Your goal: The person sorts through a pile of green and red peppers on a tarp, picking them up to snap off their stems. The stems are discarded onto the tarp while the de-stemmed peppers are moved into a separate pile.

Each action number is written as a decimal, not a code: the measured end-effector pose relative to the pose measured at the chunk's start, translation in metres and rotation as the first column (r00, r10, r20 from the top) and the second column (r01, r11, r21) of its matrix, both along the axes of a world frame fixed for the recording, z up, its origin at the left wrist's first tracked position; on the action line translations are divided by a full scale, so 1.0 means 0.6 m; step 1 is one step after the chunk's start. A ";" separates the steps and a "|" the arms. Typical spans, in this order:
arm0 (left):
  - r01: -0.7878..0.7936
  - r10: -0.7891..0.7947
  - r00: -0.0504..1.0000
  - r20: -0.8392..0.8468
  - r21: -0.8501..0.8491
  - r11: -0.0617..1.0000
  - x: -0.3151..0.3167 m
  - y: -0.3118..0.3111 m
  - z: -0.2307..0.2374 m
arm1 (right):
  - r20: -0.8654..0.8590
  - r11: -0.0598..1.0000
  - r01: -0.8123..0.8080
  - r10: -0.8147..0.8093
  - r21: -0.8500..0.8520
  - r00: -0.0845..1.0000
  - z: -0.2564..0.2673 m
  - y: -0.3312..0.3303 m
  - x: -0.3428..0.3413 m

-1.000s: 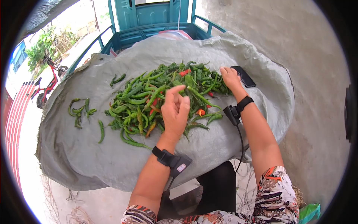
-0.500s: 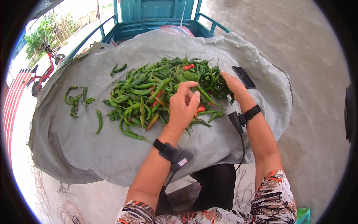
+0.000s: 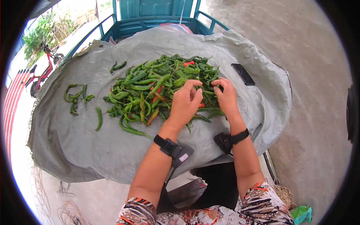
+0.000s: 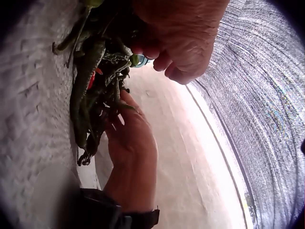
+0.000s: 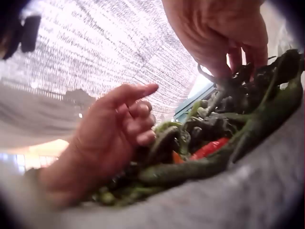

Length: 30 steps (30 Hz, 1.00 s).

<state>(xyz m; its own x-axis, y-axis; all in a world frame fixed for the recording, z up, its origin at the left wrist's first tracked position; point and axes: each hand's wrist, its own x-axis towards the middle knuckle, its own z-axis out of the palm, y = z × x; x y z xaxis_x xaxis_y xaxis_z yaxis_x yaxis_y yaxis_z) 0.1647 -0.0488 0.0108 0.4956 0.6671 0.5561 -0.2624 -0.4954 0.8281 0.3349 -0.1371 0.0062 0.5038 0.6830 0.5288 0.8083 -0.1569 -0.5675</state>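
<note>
A heap of long green chili peppers (image 3: 146,87), with a few red ones (image 3: 189,63), lies on a grey sheet (image 3: 93,153). My left hand (image 3: 182,100) is over the near side of the heap, its fingers loosely bent and nothing visible between them. In the right wrist view, that left hand (image 5: 112,138) has one digit stretched out and the others curled. Close beside it, my right hand (image 3: 227,98) bends its fingers and thumb around green peppers at the heap's right edge. Its fingertips sink among dark peppers (image 5: 238,86) in the right wrist view.
A black phone (image 3: 243,74) lies on the sheet to the right. Several loose peppers (image 3: 77,98) are at the left. Behind the sheet rises a teal cart bed (image 3: 157,20), and a red bike (image 3: 42,73) stands at the far left.
My right hand has come leftward from beside the phone, its fingers bending in at the heap. The heap's right edge has shifted inward. My left hand stays nearly in place.
</note>
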 end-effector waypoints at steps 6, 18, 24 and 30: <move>-0.034 0.034 0.999 -0.021 0.025 0.999 0.006 0.004 -0.003 | -0.237 0.967 0.052 0.009 0.251 0.971 -0.015 -0.007 -0.027; 0.039 -0.037 0.993 -0.115 0.008 0.999 -0.001 -0.015 0.023 | -0.480 0.480 -0.036 0.877 0.877 0.003 0.023 -0.027 -0.048; 0.036 0.008 0.963 -0.268 0.158 0.987 0.003 -0.017 0.019 | -0.394 0.399 -0.038 0.881 0.916 -0.260 0.022 -0.035 -0.053; -0.213 0.217 0.917 -0.336 0.048 0.976 -0.003 -0.001 0.030 | -0.711 0.705 0.261 0.471 0.659 0.521 0.019 -0.068 -0.004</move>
<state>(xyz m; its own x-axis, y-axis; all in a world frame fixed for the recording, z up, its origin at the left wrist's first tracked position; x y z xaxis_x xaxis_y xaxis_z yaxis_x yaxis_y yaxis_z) 0.1631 -0.0496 0.0289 0.5002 0.7736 0.3891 0.1451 -0.5178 0.8431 0.3325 -0.1782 0.0178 0.8706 0.4395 0.2210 -0.0807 0.5708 -0.8171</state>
